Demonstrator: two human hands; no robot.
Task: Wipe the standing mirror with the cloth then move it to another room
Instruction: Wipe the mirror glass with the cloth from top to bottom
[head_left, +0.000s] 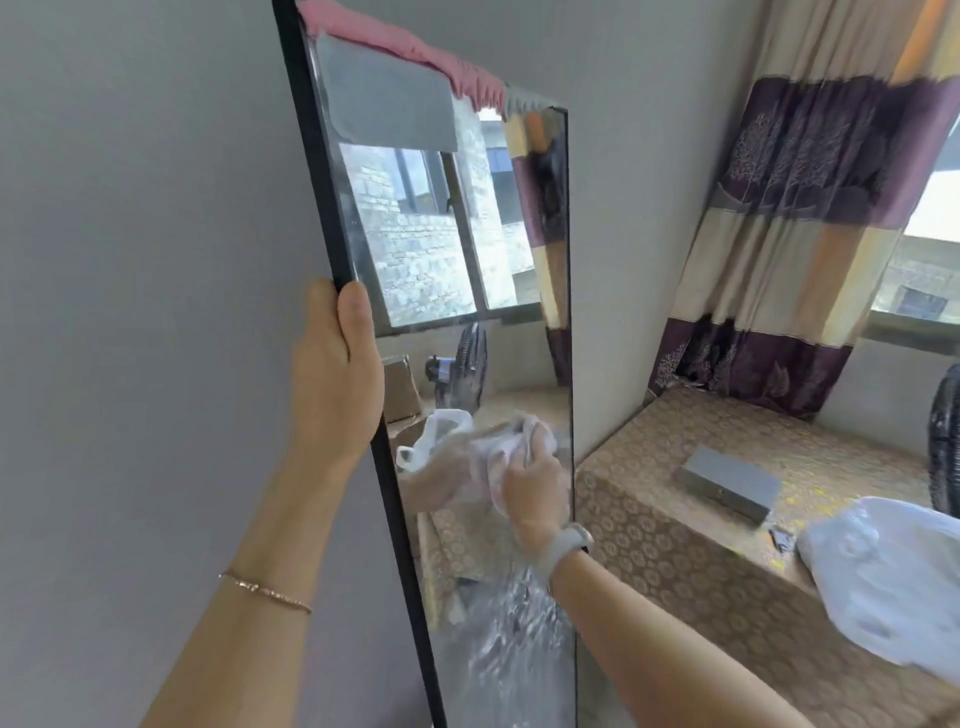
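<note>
A tall standing mirror (447, 249) with a thin black frame leans against the grey wall, tilted. My left hand (337, 374) grips its left edge at mid height, thumb on the glass side. My right hand (535, 493) presses a crumpled white cloth (501, 447) against the glass near the right edge, at about the mirror's middle. The hand and cloth look motion-blurred. A pink cloth (395, 44) hangs over the mirror's top edge. The lower glass looks streaked.
To the right, a raised platform covered in gold-patterned fabric (691, 561) holds a grey box (727, 480) and a white plastic bag (883, 582). A patterned curtain (789, 249) hangs by the window. A dark fan (945, 441) stands at the right edge.
</note>
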